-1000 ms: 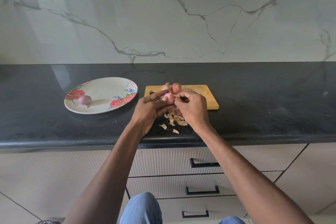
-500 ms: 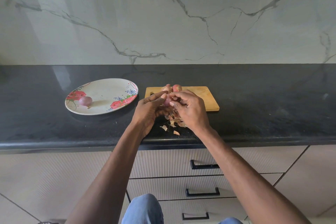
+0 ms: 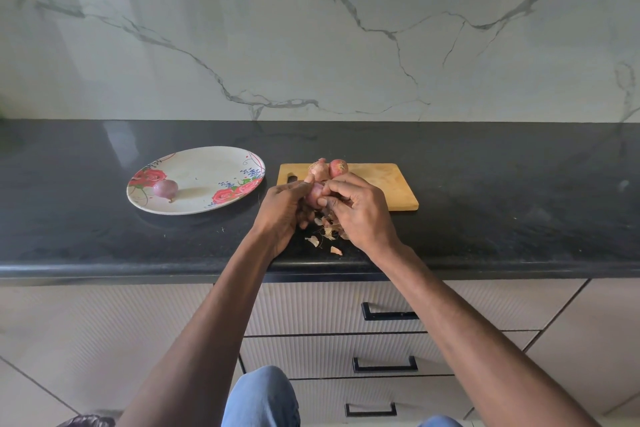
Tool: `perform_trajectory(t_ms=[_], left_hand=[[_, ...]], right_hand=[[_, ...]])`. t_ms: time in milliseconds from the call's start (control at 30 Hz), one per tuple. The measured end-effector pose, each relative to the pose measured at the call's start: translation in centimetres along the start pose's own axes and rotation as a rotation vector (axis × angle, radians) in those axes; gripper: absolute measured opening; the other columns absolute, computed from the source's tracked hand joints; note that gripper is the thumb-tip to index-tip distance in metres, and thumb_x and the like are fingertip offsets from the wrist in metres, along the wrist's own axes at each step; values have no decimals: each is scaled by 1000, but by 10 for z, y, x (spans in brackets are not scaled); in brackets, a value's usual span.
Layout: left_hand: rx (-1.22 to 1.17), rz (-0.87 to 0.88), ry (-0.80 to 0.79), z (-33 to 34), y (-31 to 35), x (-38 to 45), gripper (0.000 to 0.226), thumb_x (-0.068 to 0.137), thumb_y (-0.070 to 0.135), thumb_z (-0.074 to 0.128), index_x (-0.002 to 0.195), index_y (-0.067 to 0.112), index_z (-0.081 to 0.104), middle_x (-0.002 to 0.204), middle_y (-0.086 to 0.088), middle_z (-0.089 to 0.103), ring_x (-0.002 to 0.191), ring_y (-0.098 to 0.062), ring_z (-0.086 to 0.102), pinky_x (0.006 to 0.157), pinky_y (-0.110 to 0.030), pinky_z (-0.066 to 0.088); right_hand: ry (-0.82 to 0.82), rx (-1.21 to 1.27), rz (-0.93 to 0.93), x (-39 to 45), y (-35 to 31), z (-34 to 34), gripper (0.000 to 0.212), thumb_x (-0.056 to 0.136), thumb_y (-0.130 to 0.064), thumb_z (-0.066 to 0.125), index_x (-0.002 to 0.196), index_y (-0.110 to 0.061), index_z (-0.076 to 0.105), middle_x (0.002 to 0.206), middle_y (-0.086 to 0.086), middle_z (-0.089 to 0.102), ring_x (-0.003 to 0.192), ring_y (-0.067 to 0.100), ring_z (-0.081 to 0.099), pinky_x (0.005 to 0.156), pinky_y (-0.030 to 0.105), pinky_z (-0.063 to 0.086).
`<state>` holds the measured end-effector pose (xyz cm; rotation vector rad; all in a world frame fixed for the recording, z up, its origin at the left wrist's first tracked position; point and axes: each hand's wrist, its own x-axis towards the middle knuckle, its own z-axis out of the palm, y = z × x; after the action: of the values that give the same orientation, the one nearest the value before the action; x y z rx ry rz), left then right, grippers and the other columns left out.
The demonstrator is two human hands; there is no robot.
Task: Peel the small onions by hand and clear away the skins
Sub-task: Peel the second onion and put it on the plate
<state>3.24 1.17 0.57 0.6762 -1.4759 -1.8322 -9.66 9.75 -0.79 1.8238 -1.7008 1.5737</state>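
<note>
Bare black countertop [image 3: 519, 218] lies open right of the cutting board [image 3: 391, 184], while the plate [image 3: 207, 204] blocks the left and onion skins [image 3: 325, 236] litter the near edge.

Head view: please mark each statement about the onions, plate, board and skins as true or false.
1. One onion lies on the flowered plate. True.
2. The left hand rests flat on the counter. False: it holds an onion together with the right hand.
3. Two onions sit on the wooden board. True.
4. The loose skins are piled on the plate. False: they lie on the counter under the hands.
5. The board stands left of the plate. False: it is to the right.
</note>
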Motion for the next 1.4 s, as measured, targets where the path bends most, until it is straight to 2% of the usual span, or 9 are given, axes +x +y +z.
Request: perform_trajectory(t_ms=[200,600,700,767,900,1033,1133,1267,1400], left_hand=[[10,1,-7,0,-1,1,27,102,23,58,85,6,69,71,-9,62,52,-14,49,43,-22,37],[-104,14,-15,-1,-3,4,30,106,18,48,97,-6,64,72,-21,64,54,-21,62,49,-26,53],[-81,0,-25,-1,-1,1,35,108,21,43,94,-3,64,69,-21,63,52,-22,61,48,-27,51],[-63,-5,-41,1,2,-1,37,109,22,40,94,-3,64,67,-22,63,50,-23,60,47,-27,51],[-75,-18,-65,4,7,-5,35,107,19,44,94,-5,65,68,-24,65,52,-24,64,50,-27,55],[-82,-14,-62,3,7,-5,30,107,17,45,100,-7,63,71,-22,66,55,-24,65,51,-28,56],[-130,-35,-19,2,6,-3,37,107,26,45,106,-8,61,68,-22,65,51,-23,64,48,-27,53],[-181,-55,-24,1,8,-4,39,108,28,41,103,-6,60,67,-20,67,52,-22,63,47,-26,52],[-223,-48,2,0,7,-2,38,109,24,39,102,-6,60,76,-23,69,58,-23,65,51,-26,53]], right_hand=[[-41,-16,-48,-1,-1,1,9,83,3,74,90,-2,73,91,-8,61,82,11,60,76,32,55],[-92,-101,3,-2,2,8,15,94,3,61,85,-5,51,93,2,50,83,18,50,71,31,47],[-46,-105,-30,-2,0,7,15,94,7,57,88,-5,50,98,4,48,96,17,49,79,17,42],[-5,-98,-48,-2,-1,5,12,95,8,54,89,-3,50,98,2,46,91,9,43,73,15,38],[-13,-115,-80,-4,2,7,5,96,7,52,93,2,52,97,11,52,85,19,49,69,32,47],[-19,-136,-101,-5,-1,7,8,96,7,53,98,-1,53,97,9,52,85,13,48,73,29,48],[-3,-144,-83,-6,-2,6,8,95,7,55,97,0,52,94,7,51,82,15,48,72,30,48],[30,-183,-48,-6,-3,6,12,92,7,60,101,1,55,96,9,55,84,11,48,71,25,47],[75,-275,-25,-4,-3,6,18,86,11,65,96,0,56,94,10,58,85,20,56,71,31,51]])
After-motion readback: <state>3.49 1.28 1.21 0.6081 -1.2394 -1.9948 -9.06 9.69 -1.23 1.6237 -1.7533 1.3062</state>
